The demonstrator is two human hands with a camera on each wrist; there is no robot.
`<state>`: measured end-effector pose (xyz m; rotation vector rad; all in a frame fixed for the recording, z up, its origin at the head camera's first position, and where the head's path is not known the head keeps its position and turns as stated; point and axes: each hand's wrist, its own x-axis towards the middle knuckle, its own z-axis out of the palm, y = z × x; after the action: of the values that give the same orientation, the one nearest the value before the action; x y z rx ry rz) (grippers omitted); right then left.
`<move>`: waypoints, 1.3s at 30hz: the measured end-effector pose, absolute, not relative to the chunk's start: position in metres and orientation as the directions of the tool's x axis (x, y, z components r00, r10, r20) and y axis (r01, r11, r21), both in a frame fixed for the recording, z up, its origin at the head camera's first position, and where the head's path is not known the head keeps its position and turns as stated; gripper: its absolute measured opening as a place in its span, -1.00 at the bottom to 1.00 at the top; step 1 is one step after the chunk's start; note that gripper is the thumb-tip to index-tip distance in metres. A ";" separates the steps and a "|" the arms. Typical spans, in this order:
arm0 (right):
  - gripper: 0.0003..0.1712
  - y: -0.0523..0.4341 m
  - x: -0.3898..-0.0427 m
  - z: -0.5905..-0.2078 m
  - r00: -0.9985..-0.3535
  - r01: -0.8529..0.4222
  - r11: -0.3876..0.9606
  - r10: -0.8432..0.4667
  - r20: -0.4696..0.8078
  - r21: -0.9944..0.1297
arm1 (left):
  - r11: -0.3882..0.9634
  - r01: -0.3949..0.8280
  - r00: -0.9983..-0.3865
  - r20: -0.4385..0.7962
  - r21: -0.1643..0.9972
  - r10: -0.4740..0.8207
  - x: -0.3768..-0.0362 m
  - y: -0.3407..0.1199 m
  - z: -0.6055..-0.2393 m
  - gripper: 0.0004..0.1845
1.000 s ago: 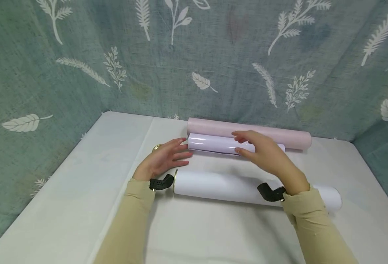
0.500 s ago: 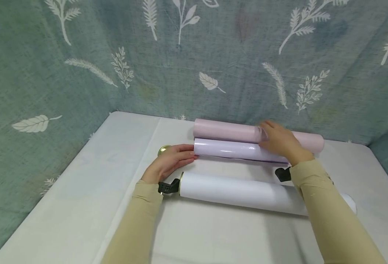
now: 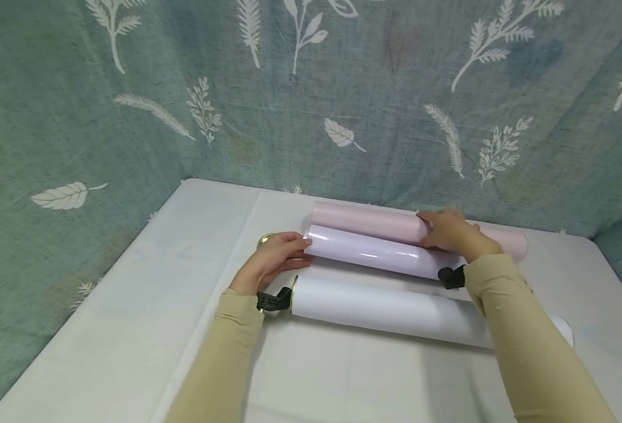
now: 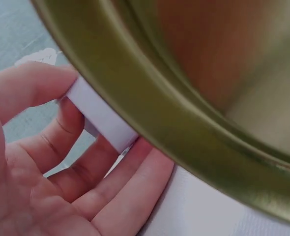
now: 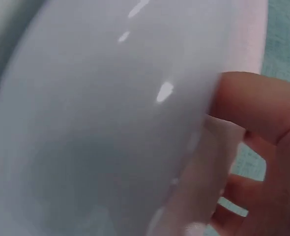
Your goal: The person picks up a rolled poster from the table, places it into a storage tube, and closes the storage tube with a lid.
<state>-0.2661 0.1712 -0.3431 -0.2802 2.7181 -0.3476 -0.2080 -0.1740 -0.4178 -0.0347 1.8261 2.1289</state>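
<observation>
In the head view, my left hand (image 3: pixel 268 261) pinches the left end of a glossy lavender roll (image 3: pixel 374 251). The left wrist view shows the thumb on top of that lavender end (image 4: pixel 103 115) and the fingers beneath. Behind lies a matte pink roll (image 3: pixel 366 220), partly covered by the lavender one. My right hand (image 3: pixel 448 232) grips the pink roll toward its right part. Its thumb (image 5: pixel 253 101) lies between the two rolls in the right wrist view, with the fingers round the far side of the pink one.
A thick white tube (image 3: pixel 385 308) with a gold rim (image 3: pixel 293 295) lies in front, under the right forearm. A small round gold piece (image 3: pixel 265 239) sits behind my left hand. The patterned curtain (image 3: pixel 290 117) borders the back of the white table (image 3: pixel 311 376).
My left hand has closed on the lavender roll's end. My right hand came down onto the pink roll. The pink roll shifted nearer, and the lavender roll's right end swung toward me.
</observation>
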 end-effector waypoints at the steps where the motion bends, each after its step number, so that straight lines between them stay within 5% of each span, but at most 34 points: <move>1: -0.10 0.171 -0.265 -0.344 -0.904 -0.140 0.951 -0.236 -0.356 -0.275 | -0.127 -0.264 -0.944 -0.229 0.956 0.236 -0.207 -0.174 -0.417 -0.73; 14: -0.14 0.164 -0.258 -0.349 -0.913 -0.152 0.974 -0.204 -0.352 -0.169 | -0.229 -0.185 -0.978 -0.156 0.956 0.138 -0.205 -0.187 -0.399 -0.69; 21: -0.18 0.157 -0.261 -0.361 -0.909 -0.273 0.946 -0.313 -0.276 -0.174 | -0.286 -0.162 -0.987 -0.152 0.945 0.056 -0.201 -0.189 -0.390 -0.63; 25: -0.27 0.159 -0.260 -0.361 -0.892 -0.349 0.914 -0.392 -0.227 -0.208 | -0.332 -0.138 -0.990 -0.134 0.933 0.034 -0.199 -0.190 -0.390 -0.71; 31: -0.11 0.180 -0.250 -0.344 -0.912 -0.306 0.900 -0.370 -0.175 -0.309 | -0.375 -0.112 -0.993 -0.121 0.920 0.000 -0.200 -0.186 -0.394 -0.82; 39: -0.15 0.186 -0.231 -0.328 -0.940 -0.298 0.854 -0.341 -0.025 -0.426 | -0.392 -0.044 -0.992 -0.086 0.919 -0.091 -0.204 -0.189 -0.393 -0.68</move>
<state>-0.2312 0.1862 -0.3281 -0.5059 2.9284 -0.6492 -0.2038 -0.1893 -0.3928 -0.1943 1.7480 2.6377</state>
